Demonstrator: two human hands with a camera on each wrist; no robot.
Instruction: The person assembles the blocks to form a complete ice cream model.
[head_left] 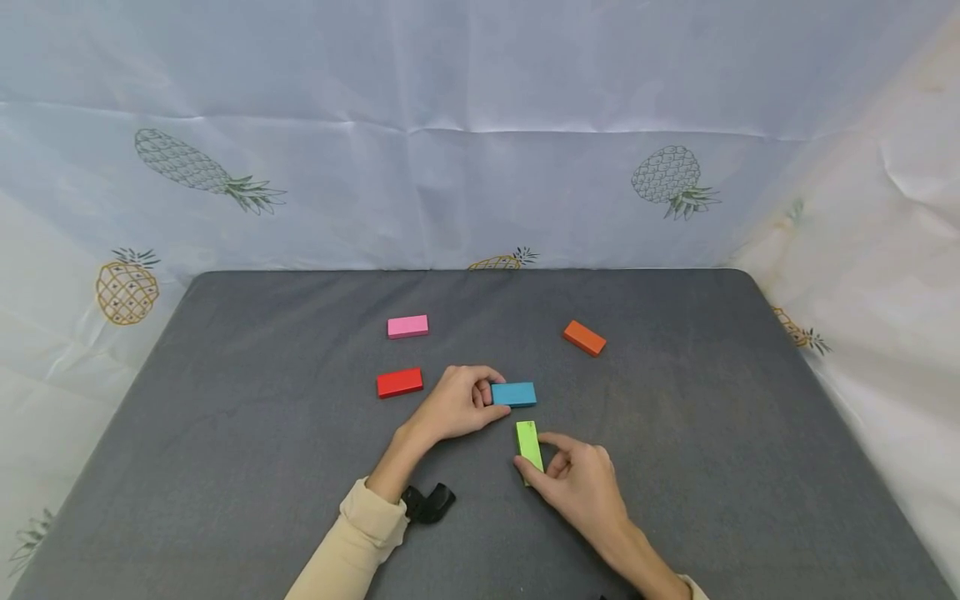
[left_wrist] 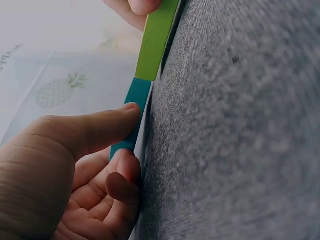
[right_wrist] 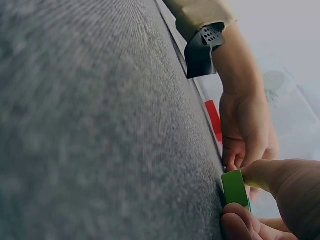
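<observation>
Near the middle of the table, my left hand [head_left: 461, 402] holds a blue block [head_left: 514, 394] by its left end, thumb on the near side and fingers at the far side. Just nearer to me, my right hand [head_left: 583, 482] pinches a lime green block [head_left: 528, 444] between thumb and fingers. That block points away from me, its far end close to the blue one. In the left wrist view the green block [left_wrist: 156, 47] appears beyond the end of the blue block [left_wrist: 132, 105]. The right wrist view shows the green block's end face [right_wrist: 234, 187], with the blue block mostly hidden behind.
A red block [head_left: 400, 382] lies left of my left hand, with a pink block [head_left: 408, 327] farther back. An orange block [head_left: 584, 338] lies slantwise at the back right. The grey table [head_left: 262, 433] meets a white pineapple-print cloth [head_left: 450, 192] behind. A black strap [head_left: 431, 504] hangs at my left wrist.
</observation>
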